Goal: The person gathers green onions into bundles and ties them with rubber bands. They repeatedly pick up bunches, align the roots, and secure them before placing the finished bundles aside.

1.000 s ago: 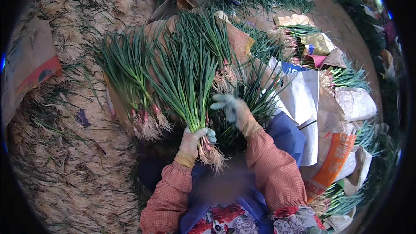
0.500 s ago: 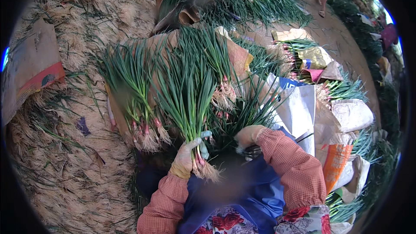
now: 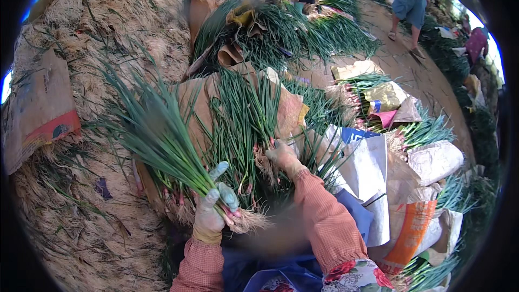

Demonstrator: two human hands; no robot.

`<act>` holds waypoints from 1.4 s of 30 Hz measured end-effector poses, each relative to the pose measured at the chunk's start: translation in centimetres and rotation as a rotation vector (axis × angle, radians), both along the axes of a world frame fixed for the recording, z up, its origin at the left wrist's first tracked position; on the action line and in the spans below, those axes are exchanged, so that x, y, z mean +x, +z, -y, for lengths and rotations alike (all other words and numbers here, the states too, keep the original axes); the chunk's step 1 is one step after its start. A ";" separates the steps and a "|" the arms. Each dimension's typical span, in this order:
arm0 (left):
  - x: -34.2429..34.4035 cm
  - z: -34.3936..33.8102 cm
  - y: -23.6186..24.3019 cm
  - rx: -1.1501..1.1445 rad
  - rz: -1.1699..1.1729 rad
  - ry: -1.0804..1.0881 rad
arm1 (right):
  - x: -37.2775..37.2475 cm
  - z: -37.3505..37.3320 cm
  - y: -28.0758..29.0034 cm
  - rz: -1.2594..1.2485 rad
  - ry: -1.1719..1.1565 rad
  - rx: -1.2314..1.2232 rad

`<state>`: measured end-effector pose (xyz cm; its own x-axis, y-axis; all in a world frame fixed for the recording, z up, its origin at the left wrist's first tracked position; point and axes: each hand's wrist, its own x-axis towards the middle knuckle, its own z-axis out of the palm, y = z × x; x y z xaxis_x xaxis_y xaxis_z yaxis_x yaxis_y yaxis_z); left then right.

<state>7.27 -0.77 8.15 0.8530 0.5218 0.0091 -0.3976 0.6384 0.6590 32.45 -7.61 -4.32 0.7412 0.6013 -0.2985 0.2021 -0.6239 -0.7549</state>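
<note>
My left hand (image 3: pixel 210 213), in a pale glove with bluish fingertips, is closed around a bunch of scallions (image 3: pixel 175 154) just above the pink bulbs. Its green leaves tilt up to the left and its pale roots hang toward my front. My right hand (image 3: pixel 284 158), also gloved, reaches forward, its fingers closed at the pink bases of a second bunch of scallions (image 3: pixel 265 109). That bunch lies on a brown sack (image 3: pixel 197 95) with more scallions beside it. Part of the right fingertips is hidden by the stalks.
A heap of cut, dry roots (image 3: pixel 102 184) spreads at the left, with a torn paper sack (image 3: pixel 48 103) on it. White sacks (image 3: pixel 367 168) and wrapped scallion bundles (image 3: pixel 400 103) line the right. Beyond a big green pile (image 3: pixel 281 27), one person sits; another person (image 3: pixel 411 5) stands on the path.
My left hand has moved slightly left and tipped its bunch over to the left. My right hand has gone from near my lap forward to the scallions on the sack. The view has tilted up.
</note>
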 end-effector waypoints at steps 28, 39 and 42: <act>-2.3 3.4 -11.9 -0.066 -0.556 0.162 | -13.5 4.6 0.6 -0.761 -0.302 0.779; -5.5 1.1 -4.8 -0.120 -0.465 -0.143 | -14.1 7.0 1.4 -0.469 0.475 0.414; -5.2 1.3 -1.9 -0.021 -0.208 0.016 | -15.0 7.9 -1.2 0.180 0.823 0.288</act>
